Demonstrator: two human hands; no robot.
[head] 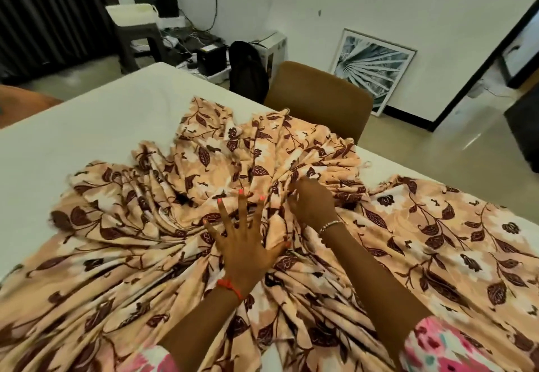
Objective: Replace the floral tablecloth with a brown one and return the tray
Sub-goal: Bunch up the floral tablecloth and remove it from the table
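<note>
At the far left of the room, dark curtains (43,12) hang beside a grey plastic stool (137,33) and a tangle of cables on the floor. Nearer, the white table (73,138) lies bare along its left side, while the floral tablecloth (437,240) is bunched in deep folds across its middle and right, one edge spilling toward the person. The person's left hand (246,246), a red string at the wrist, rests flat on the gathered cloth with fingers spread wide. Just beside it, the right hand (313,202), wearing a beaded bracelet, curls its fingers into a ridge of the same cloth. Beyond the table stands a brown chair (318,94), and a framed print (376,65) leans against the wall to the right.
</note>
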